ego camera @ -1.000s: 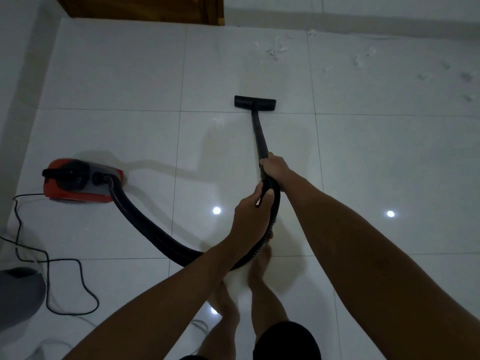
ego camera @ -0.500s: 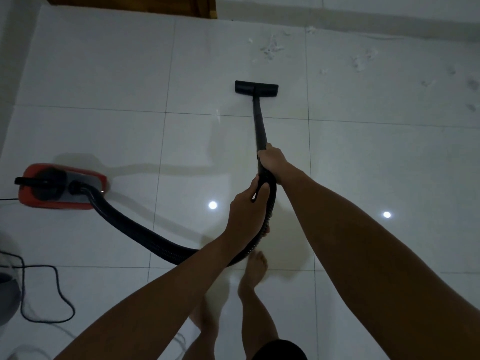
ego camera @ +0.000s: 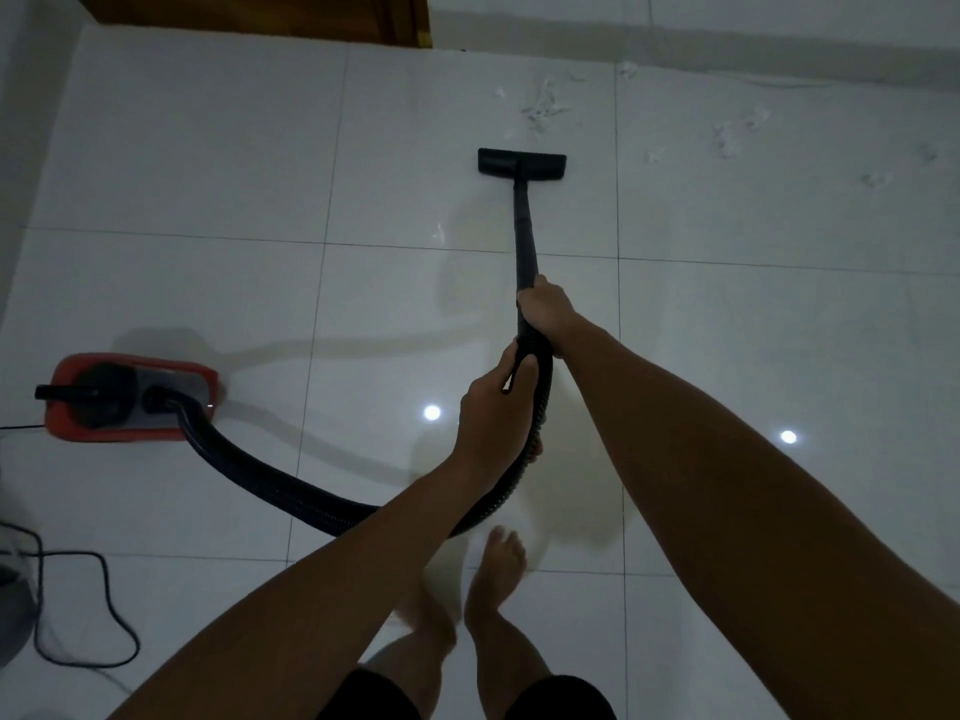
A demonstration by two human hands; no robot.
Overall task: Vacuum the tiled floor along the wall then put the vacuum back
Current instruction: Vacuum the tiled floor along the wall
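1. Your right hand [ego camera: 543, 309] holds the long black vacuum tube [ego camera: 523, 226]. Your left hand [ego camera: 493, 413] holds the bendy black hose [ego camera: 249, 465].
2. The flat black brush head [ego camera: 521, 163] sits on the shiny white tiled floor [ego camera: 208, 174], near the wall.
3. White fluff bits [ego camera: 540, 109] lie just ahead, not yet sucked up.
4. The red vacuum box [ego camera: 130, 397] sits to your left. Putting it away comes later.

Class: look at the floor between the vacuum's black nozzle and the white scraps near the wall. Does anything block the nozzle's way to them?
Nothing visible does. Only bare tile lies between the nozzle and the nearest scraps, just beyond it and slightly right.
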